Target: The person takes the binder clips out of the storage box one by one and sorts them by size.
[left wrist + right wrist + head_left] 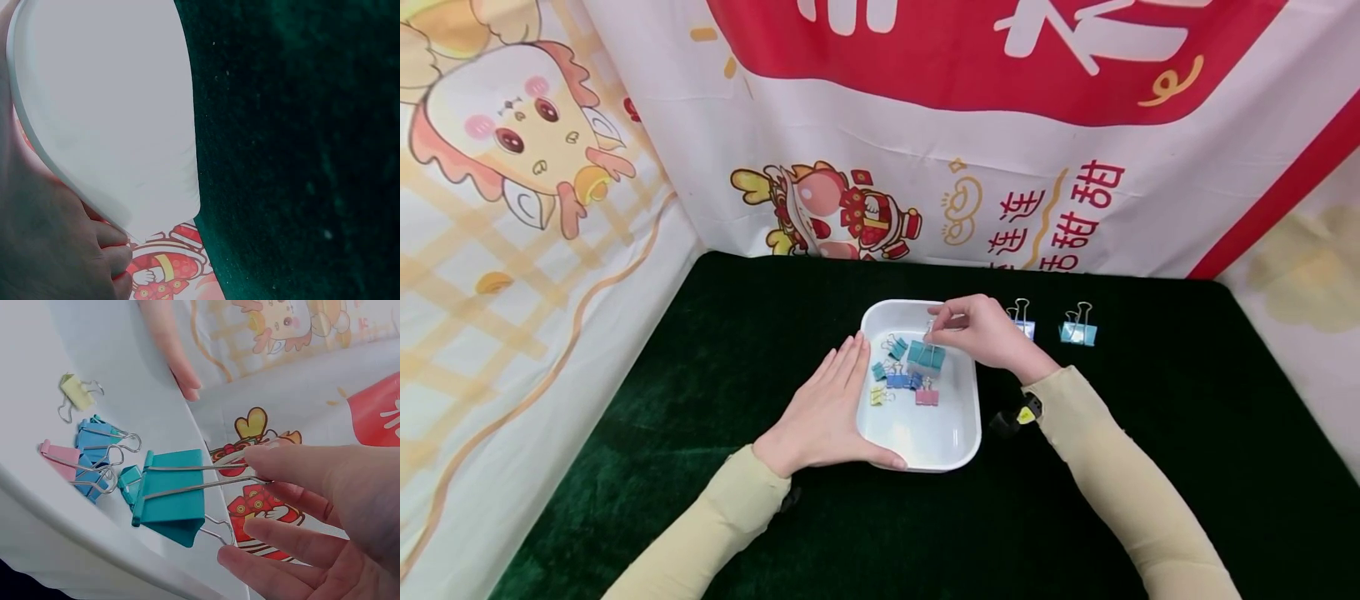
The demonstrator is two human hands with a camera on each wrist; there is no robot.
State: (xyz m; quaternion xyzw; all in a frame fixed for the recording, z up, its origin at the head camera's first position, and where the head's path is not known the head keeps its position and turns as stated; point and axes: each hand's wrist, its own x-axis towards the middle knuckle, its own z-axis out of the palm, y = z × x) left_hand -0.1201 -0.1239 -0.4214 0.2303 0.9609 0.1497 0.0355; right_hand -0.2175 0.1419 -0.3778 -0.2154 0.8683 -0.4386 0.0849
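Observation:
My right hand (pixel 979 332) pinches a wire handle of a large teal binder clip (pixel 175 494) between thumb and fingertip, over the far part of a white tray (pixel 951 433). Straight-fingered, my left hand (pixel 829 408) rests along the tray's left side, its thumb at the near rim. Inside the tray lie smaller binder clips: a pink clip (pixel 927 397), a yellow clip (pixel 877 397), blue clips (pixel 897 379) and teal clips (pixel 896 346). The left wrist view shows the left hand (pixel 56 231) against the tray's wall (pixel 106 125), with the clips out of sight.
Right of the tray, a light-blue binder clip (pixel 1078 333) lies on the dark green cloth (pixel 722 350). Beside it a blue clip (pixel 1024 327) is partly hidden by my right hand. Printed cloth (pixel 880 150) hangs behind and at the sides.

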